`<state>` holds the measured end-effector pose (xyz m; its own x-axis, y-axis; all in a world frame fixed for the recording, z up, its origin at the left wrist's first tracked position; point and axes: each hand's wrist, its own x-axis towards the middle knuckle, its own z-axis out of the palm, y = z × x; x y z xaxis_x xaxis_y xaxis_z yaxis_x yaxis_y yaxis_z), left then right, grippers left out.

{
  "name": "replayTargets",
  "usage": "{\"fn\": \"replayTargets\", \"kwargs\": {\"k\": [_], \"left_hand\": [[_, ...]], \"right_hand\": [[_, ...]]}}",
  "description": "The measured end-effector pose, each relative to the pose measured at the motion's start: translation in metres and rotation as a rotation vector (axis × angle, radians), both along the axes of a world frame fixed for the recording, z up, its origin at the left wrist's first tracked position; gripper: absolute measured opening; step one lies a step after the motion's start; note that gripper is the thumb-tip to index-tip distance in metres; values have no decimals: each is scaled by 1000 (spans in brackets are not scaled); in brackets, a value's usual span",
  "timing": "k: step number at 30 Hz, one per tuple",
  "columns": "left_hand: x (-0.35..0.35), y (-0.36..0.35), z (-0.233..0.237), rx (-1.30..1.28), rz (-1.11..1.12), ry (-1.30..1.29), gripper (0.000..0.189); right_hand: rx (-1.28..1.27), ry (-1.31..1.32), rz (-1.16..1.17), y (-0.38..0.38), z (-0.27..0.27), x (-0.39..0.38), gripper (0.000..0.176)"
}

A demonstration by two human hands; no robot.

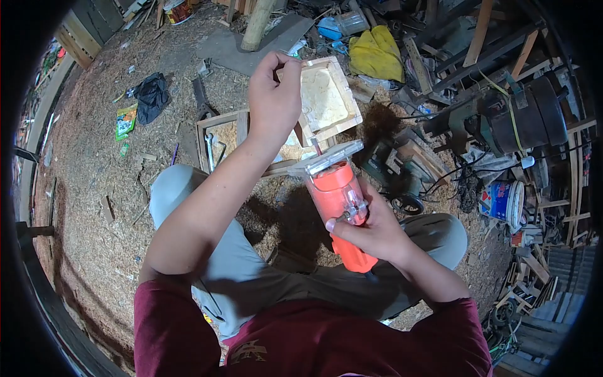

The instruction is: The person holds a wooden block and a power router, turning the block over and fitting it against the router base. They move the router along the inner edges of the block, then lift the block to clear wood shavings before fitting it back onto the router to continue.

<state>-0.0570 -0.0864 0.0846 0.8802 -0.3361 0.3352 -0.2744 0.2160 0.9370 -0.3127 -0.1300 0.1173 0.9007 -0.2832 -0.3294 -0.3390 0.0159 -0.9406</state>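
My left hand (276, 94) is closed on the left side of a small square wooden box (325, 100), held up with its hollow inside facing me. My right hand (377, 229) wraps round an orange power tool (342, 201) with a clear housing and a flat base plate (330, 156). The tool's bit (316, 146) points up at the box's lower edge; whether they touch I cannot tell. Below and behind the box lies a wooden tray (205, 143) holding wrenches (210, 151).
A green machine (402, 173) with cables stands on the right, near a large motor (515, 119) and a white-and-blue bucket (502, 201). A yellow cloth (377, 53) lies ahead. Sawdust covers the ground (100, 188); a black bag (152, 97) lies left.
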Motion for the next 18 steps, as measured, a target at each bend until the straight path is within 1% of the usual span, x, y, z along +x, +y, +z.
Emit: {"fn": "replayTargets", "kwargs": {"k": [16,18], "left_hand": [[3,2,-1,-11,-13,57,18],[4,3,-1,-20,-11,66,18]], "right_hand": [[-29,-65,-32,2,-1,-1,56],[6,-36,-14,0,1,-2,62]]}}
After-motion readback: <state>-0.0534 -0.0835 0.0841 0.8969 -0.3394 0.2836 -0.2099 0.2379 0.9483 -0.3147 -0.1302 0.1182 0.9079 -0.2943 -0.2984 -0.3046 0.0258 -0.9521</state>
